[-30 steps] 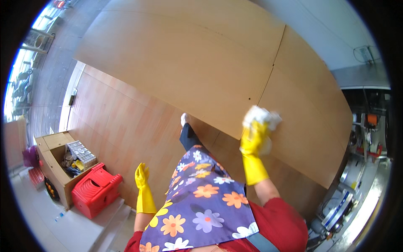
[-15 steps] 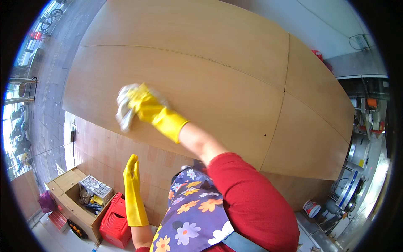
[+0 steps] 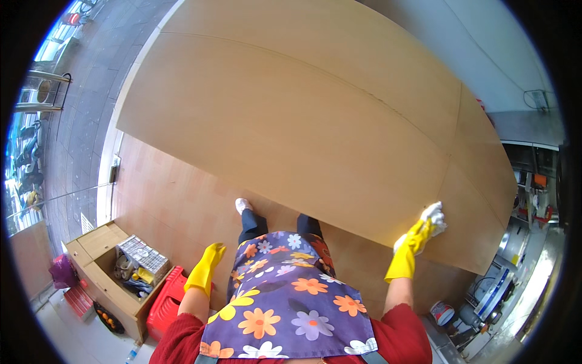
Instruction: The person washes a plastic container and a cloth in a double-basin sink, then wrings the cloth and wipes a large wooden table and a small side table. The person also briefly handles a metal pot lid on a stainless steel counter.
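In the head view my right hand [image 3: 415, 239], in a yellow rubber glove, grips a crumpled white cloth [image 3: 434, 213] on the near right part of a large light wooden board surface [image 3: 291, 133], which has seams across it. My left hand [image 3: 208, 261], also yellow-gloved, hangs low beside my flowered purple apron [image 3: 285, 321], holding nothing, its fingers loosely extended.
A wooden cabinet [image 3: 112, 285] with assorted items and a red plastic stool [image 3: 167, 306] stand at lower left. Glazing and a grey paved strip [image 3: 91, 115] run along the left. A white wall [image 3: 485, 48] and cluttered metal kitchenware [image 3: 494, 288] line the right.
My right hand and cloth swept left across the board half a second ago and are now back at the near right. My left hand stays low. The view has shifted, showing my legs again.
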`<state>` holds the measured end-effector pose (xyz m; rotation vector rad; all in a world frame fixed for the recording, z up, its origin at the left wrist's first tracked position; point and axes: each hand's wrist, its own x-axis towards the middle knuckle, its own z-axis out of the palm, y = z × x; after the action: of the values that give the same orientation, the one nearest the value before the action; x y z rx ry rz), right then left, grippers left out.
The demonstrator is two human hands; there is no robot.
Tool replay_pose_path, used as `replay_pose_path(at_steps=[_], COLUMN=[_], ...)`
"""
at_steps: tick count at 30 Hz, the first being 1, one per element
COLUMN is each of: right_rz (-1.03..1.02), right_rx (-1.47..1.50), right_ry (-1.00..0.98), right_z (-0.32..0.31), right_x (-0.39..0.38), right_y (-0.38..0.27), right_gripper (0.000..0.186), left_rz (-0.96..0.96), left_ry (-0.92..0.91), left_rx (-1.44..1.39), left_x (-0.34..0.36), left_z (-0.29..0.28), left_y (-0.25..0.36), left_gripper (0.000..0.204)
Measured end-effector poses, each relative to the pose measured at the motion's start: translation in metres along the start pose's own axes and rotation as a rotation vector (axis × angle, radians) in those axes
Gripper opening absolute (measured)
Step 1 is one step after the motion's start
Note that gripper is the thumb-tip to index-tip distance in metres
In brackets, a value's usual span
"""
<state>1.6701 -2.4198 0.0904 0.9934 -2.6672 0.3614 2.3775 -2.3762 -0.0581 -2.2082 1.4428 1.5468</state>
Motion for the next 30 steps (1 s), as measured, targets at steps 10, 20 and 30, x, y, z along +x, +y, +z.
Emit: replay_pose_path(at_steps=[10, 20, 30], right_rz=[-0.965, -0.994, 0.243], right_rx=[0.315, 1.092, 0.451], right_ry=[-0.022, -0.306, 0.099], right_z=[0.047, 0.038, 0.047], right_x=[-0.213, -0.180, -0.024], right_y=[-0.591, -0.527, -0.258], right_gripper=[0.058, 0.037, 0.043], left_rz=[0.018, 0.373, -0.221], left_ry=[0.426, -0.008, 0.258], left_rx=[-0.775, -1.011, -0.595], left_x=[-0.035, 0.016, 0.049], left_z=[-0.180, -0.223, -0.241], left_y=[-0.007, -0.007, -0.111], left_gripper=[0.044, 0.045, 0.042])
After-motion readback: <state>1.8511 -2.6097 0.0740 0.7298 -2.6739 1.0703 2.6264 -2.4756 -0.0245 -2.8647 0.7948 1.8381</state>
